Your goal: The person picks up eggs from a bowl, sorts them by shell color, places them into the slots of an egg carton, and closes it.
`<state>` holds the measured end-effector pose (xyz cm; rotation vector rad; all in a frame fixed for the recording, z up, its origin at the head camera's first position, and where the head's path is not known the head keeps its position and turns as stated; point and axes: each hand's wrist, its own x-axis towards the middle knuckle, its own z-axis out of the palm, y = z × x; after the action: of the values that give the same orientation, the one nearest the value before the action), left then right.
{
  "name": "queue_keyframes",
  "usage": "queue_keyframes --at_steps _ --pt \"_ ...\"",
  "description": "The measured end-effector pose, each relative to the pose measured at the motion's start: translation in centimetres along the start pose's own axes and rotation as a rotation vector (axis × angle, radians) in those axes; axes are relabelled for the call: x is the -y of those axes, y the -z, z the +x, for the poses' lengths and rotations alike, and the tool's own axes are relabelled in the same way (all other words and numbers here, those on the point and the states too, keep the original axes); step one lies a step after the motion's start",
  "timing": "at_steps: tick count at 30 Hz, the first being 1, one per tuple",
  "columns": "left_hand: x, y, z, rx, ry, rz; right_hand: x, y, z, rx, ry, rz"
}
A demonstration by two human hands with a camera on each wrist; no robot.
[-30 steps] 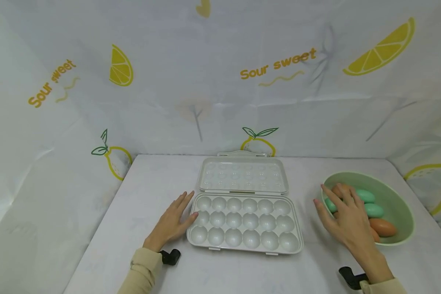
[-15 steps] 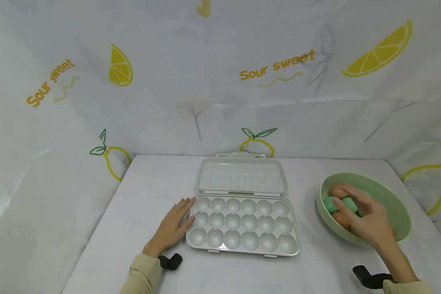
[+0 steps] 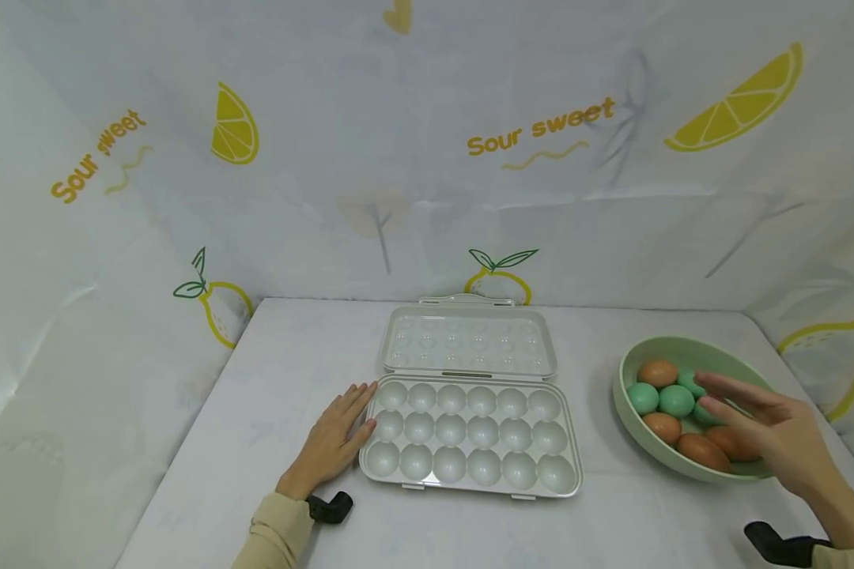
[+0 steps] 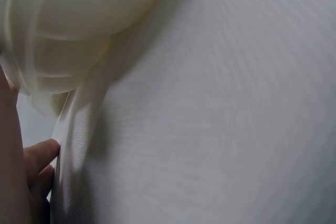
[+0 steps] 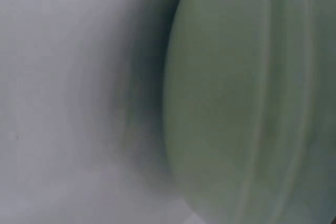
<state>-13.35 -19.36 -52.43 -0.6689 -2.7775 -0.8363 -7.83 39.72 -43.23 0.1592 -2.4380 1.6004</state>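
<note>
In the head view a pale egg box (image 3: 470,433) lies opened on the table, its rows of round hollows bare. My left hand (image 3: 333,436) rests along the box's left edge with fingers extended. To the right stands a light green bowl (image 3: 636,436) with several brown eggs (image 3: 702,452) and green eggs (image 3: 676,401) in it. Over the bowl's right side hovers my right hand (image 3: 790,438), fingers extended and nothing seen in them; it hides part of the bowl. The right wrist view shows the bowl's outer wall (image 5: 220,98) up close.
The box's clear lid (image 3: 468,341) is folded back flat behind the hollows. A white cloth (image 3: 583,237) printed with lemons hangs at the back and sides. Black wrist mounts (image 3: 330,507) sit below both hands.
My right hand has moved right, from above the eggs to the bowl's right side, uncovering the eggs on the left. The left hand has shifted slightly, its fingers now along the box's edge.
</note>
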Motion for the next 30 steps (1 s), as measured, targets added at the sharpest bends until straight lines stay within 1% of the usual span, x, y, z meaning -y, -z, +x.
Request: queue_keyframes --at_steps 3,5,8,10,12,16,18,20,25,28,30 --pt "0.1 0.0 0.0 -0.002 0.001 0.002 -0.4 0.2 0.1 0.04 0.014 -0.036" --pt "0.1 -0.1 -0.1 -0.004 0.005 0.004 -0.6 0.2 0.3 0.073 0.015 -0.098" --pt "0.2 -0.2 -0.1 -0.007 0.005 0.01 -0.8 0.3 0.7 0.147 -0.035 -0.175" --pt "0.3 -0.2 -0.2 -0.009 0.003 0.013 -0.9 0.3 1.1 0.208 -0.054 -0.195" --pt "0.2 -0.2 -0.2 -0.012 -0.002 0.01 -1.1 0.3 1.5 0.282 -0.06 -0.161" --pt "0.2 -0.2 -0.2 -0.015 -0.009 0.007 -1.7 0.2 2.1 0.424 -0.009 -0.047" --pt "0.2 -0.3 -0.1 -0.019 -0.013 0.011 -1.9 0.2 2.1 0.472 -0.003 -0.013" --pt "0.2 -0.4 -0.1 -0.022 -0.014 0.016 -2.0 0.2 2.2 0.502 -0.011 0.0" --pt "0.3 -0.4 0.1 -0.027 -0.015 0.022 -2.2 0.0 2.2 0.509 -0.05 -0.044" --pt "0.2 -0.3 0.0 -0.025 -0.014 0.02 -2.3 -0.2 2.2 0.518 -0.042 -0.054" --pt "0.2 -0.2 0.0 -0.026 -0.016 0.02 -2.5 -0.4 2.3 0.535 -0.014 -0.042"
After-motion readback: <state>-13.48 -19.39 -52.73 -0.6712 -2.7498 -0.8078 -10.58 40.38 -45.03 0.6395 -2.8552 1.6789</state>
